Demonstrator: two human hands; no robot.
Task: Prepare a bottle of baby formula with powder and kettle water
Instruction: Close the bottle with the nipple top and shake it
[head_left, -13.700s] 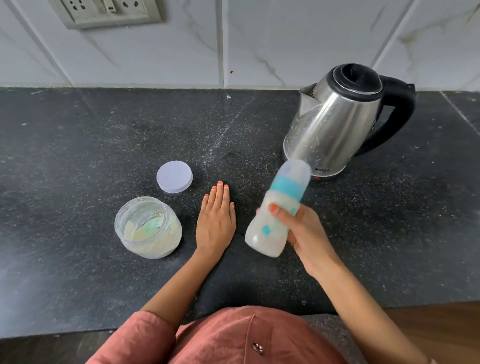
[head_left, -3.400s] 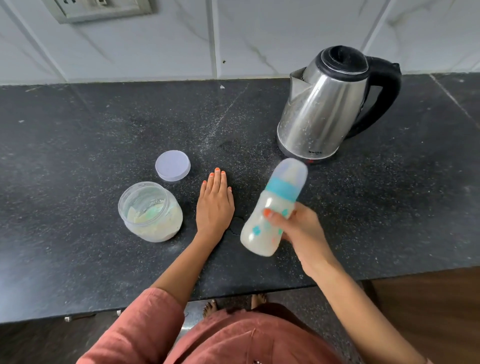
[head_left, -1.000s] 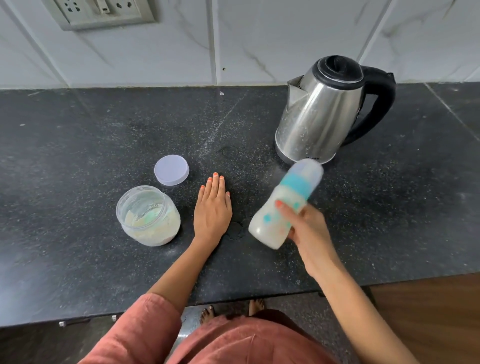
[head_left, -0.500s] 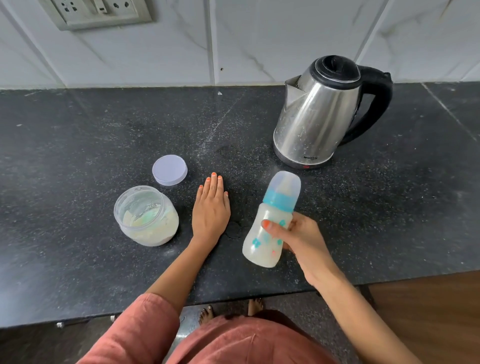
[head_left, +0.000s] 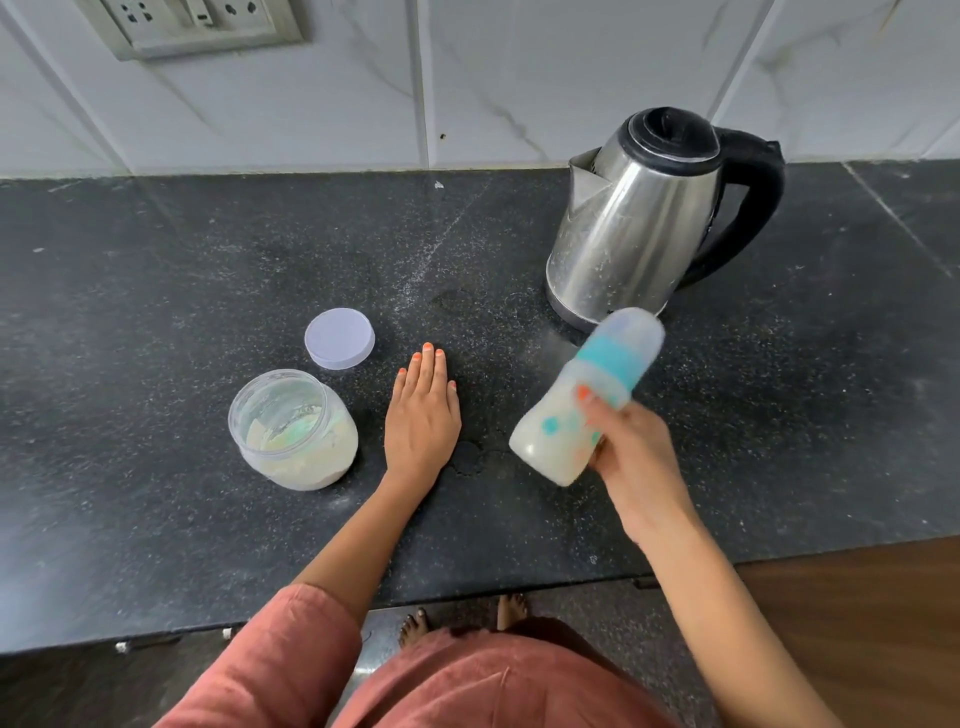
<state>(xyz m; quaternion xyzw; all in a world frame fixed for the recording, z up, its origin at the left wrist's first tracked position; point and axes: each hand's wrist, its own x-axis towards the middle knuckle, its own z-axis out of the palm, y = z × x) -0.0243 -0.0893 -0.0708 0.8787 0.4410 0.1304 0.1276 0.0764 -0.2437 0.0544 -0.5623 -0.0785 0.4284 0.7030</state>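
Note:
My right hand grips a capped baby bottle with a teal collar, full of milky liquid, tilted with its cap up and to the right, above the counter; the bottle is blurred. Flat on the black counter lies my left hand, fingers straight, holding nothing. Left of that hand stands an uncapped clear jar of formula powder, with a scoop inside it. Its pale round lid lies just behind the jar. The steel kettle, lid closed, stands behind the bottle.
A tiled wall with a socket panel runs along the back. The counter's front edge is close to my body. Powder dust is scattered in the middle of the counter.
The bottle has swung from nearly upright half a second ago to tilted toward the right, as in the frame a second ago. My left hand, the jar, lid and kettle have stayed put.

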